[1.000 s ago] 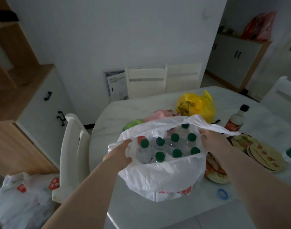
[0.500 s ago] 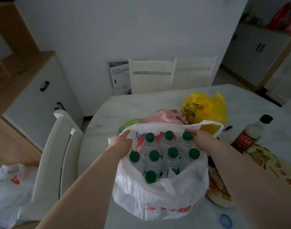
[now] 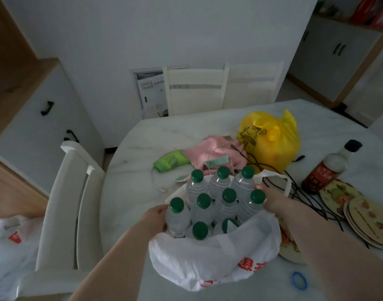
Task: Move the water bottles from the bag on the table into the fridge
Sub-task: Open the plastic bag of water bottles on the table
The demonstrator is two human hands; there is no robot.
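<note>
Flanking the pack of water bottles (image 3: 204,210), both hands now sit low at the rim of the white bag (image 3: 208,261). Half a second ago they held that rim up at cap height. The plastic is now slumped round the bottles' lower halves, and their shoulders and green caps stand clear. By my reading the unwrapping is nearly done and any bottle can be lifted straight out, though none has left the bag yet.

The left hand (image 3: 155,217) lies against the front-left bottle with its fingers hidden behind it. The right hand (image 3: 273,203) lies against the rightmost bottle of the middle row, fingertips near the bag's handle loop. I cannot tell whether either hand pinches plastic, grips a bottle or merely presses.

Nine caps show, one half covered by a fold. The bag stands at the near edge of the table (image 3: 142,148), with a pink cloth (image 3: 208,152) and a yellow bag (image 3: 270,140) behind it and a sauce bottle (image 3: 325,170) and plates (image 3: 370,218) to its right. No fridge is in view.
</note>
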